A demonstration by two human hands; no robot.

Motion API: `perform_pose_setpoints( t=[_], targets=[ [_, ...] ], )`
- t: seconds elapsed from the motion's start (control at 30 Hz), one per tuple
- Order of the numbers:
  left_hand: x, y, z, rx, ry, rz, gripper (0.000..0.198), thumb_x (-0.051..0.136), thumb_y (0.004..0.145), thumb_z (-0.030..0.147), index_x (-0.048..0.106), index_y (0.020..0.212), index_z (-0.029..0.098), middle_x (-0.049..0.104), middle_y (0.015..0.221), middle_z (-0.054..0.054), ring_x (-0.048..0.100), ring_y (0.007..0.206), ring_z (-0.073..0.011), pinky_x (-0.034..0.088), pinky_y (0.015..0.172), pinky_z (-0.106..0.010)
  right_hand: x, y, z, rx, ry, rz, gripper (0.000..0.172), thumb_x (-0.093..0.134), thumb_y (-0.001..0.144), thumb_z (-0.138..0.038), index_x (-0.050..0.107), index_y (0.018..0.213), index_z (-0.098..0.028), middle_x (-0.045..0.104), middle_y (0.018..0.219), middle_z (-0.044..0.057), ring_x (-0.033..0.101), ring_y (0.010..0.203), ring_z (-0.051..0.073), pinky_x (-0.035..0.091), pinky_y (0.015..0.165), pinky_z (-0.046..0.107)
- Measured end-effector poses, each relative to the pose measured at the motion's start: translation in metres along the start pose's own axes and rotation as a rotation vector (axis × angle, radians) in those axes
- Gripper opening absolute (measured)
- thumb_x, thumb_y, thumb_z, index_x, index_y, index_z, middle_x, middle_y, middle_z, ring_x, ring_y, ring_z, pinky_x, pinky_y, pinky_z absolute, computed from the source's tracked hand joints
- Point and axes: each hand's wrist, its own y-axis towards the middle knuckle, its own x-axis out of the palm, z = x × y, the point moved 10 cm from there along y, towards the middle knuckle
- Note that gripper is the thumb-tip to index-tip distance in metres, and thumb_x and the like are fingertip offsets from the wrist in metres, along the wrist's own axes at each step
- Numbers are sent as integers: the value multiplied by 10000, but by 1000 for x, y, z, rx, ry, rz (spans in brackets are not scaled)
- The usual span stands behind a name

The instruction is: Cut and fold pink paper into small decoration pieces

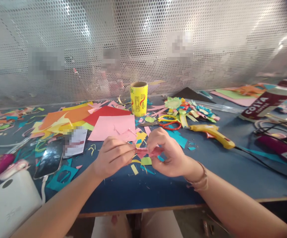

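Between my two hands is a small piece of pink paper (141, 152), held above the front part of the blue table (123, 195). My left hand (116, 155) pinches its left end, fingertips pressed together. The thumb and fingers of my right hand (168, 153) close on its right side, partly covering it. Just behind my hands lie a pale pink sheet (111, 128) and scissors with red and yellow handles (170, 123). Paper scraps in yellow, green and blue are scattered beneath the hands.
A yellow cardboard tube (139, 99) stands near the perforated metal screen (143, 43). A yellow glue gun (214, 132), its cord trailing right, lies beyond my right hand. A Costa bottle (267, 100) leans at right. Two phones (49, 158) and a white power bank (15, 201) are at left.
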Motion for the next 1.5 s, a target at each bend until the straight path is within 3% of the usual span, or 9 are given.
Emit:
perform_pose_setpoints(
  t=[0.93, 1.13, 1.3, 1.4, 1.5],
  targets=[
    [3, -2, -4, -35, 34, 2, 167, 615, 746, 220, 573, 907, 224, 678, 848, -8, 585, 836, -130, 439, 762, -289, 4, -1, 0, -3, -49, -15, 333, 471, 626, -18, 445, 885, -225, 492, 736, -7, 452, 644, 131, 403, 637, 314],
    [7, 3, -13, -128, -18, 10, 124, 599, 723, 121, 551, 807, 199, 659, 768, -2, 585, 765, -124, 445, 711, -275, 7, -2, 6, 60, -70, -42, 437, 503, 635, -55, 409, 1029, -217, 460, 913, 54, 468, 854, 192, 426, 704, 348],
    [11, 3, -35, -340, -195, 42, 79, 559, 735, 108, 546, 751, 184, 632, 720, -16, 582, 729, -124, 460, 694, -278, -3, -6, 28, 167, 13, 87, 405, 508, 654, -97, 414, 1028, -222, 424, 949, 53, 444, 889, 188, 417, 761, 355],
    [22, -9, -62, -597, -372, 40, 50, 537, 760, 163, 548, 714, 177, 616, 709, -26, 577, 720, -129, 469, 685, -280, -13, -9, 46, 243, 91, 216, 356, 499, 678, -158, 424, 1020, -220, 422, 936, 41, 440, 867, 171, 410, 775, 348],
    [40, -37, -91, -922, -549, 16, 77, 553, 759, 244, 558, 742, 169, 606, 726, -23, 569, 672, -120, 468, 616, -255, -21, -14, 71, 384, 148, 327, 294, 470, 704, -175, 436, 992, -222, 436, 884, 19, 454, 838, 149, 414, 744, 317]
  ],
)
